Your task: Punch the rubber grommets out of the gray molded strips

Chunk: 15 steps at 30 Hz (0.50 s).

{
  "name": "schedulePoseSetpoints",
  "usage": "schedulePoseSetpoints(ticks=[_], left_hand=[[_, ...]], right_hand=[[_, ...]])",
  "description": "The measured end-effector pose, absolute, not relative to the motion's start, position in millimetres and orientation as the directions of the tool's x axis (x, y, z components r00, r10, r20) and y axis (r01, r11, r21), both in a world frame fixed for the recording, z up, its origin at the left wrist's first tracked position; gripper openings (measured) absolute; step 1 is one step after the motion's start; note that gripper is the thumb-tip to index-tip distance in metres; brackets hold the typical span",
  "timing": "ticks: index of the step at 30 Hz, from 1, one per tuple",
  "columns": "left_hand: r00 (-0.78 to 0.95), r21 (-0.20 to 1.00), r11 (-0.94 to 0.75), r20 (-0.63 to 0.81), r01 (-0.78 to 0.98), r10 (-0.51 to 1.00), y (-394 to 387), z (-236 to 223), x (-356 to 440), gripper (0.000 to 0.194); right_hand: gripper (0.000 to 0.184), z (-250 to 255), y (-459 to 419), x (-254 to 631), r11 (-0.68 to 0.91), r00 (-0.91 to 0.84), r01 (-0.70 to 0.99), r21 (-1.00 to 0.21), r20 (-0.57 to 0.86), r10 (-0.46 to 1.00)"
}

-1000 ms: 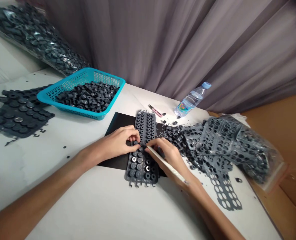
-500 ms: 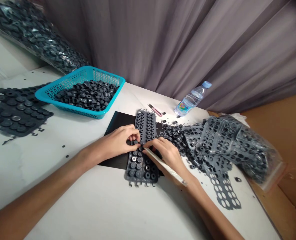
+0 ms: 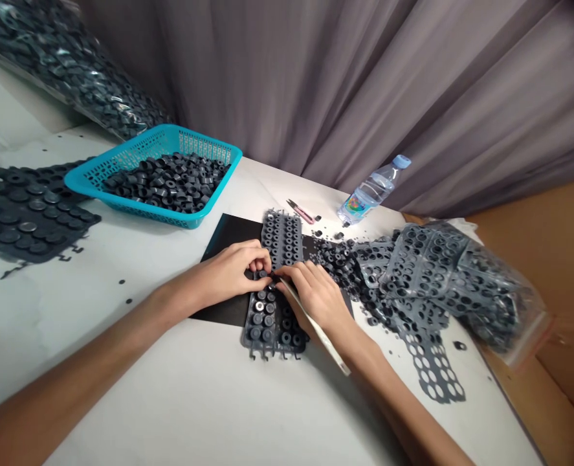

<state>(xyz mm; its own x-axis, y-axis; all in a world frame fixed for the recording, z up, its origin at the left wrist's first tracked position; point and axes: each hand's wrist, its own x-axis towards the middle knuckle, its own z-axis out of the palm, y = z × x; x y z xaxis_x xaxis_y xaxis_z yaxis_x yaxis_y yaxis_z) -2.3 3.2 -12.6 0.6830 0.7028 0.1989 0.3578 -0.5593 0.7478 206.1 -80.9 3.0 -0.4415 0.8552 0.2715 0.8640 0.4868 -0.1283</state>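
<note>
A dark grey moulded rubber sheet [image 3: 283, 241] with rows of round caps lies lengthwise across a black mat [image 3: 224, 309]. My left hand [image 3: 241, 265] is closed at the sheet's left edge, its thumb and curled fingers gripping around the caps near the middle. From the right, my right hand [image 3: 318, 294] is closed around a long, slim, pale tool [image 3: 323, 340], its exact kind unclear. The tool's tip meets the sheet beside my left thumb, where the fingers partly hide the contact. One cap [image 3: 259, 306] in the near half shows a shiny metallic top.
A blue basket [image 3: 197, 222] of loose rubber rings stands back left, beside more rubber sheets [image 3: 39, 220] and a large filled bag [image 3: 73, 65]. Pink-handled thread snips [image 3: 300, 211] and a water bottle [image 3: 369, 194] are behind; punched-out sheets [image 3: 422, 265] and scraps pile at right.
My right hand has shifted slightly up and left, and the tool's rear end has swung down and left. My left hand stays at the sheet's edge. The camera view has moved slightly.
</note>
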Motion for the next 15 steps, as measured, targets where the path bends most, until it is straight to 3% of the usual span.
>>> schedulePoseSetpoints(ticks=[6, 15], left_hand=[[0.694, 0.748, -0.552, 0.173, 0.369, 0.699, 1, -9, -3, 0.008], [0.697, 0.740, -0.555, 0.166, 0.380, 0.698, 0, -5, -4, 0.007]], right_hand=[[0.026, 11, -80, 229, 0.220, -0.057, 0.902, -0.371, 0.404, 0.913], [0.015, 22, -88, 227, 0.298, -0.191, 0.768, -0.567, 0.241, 0.952]])
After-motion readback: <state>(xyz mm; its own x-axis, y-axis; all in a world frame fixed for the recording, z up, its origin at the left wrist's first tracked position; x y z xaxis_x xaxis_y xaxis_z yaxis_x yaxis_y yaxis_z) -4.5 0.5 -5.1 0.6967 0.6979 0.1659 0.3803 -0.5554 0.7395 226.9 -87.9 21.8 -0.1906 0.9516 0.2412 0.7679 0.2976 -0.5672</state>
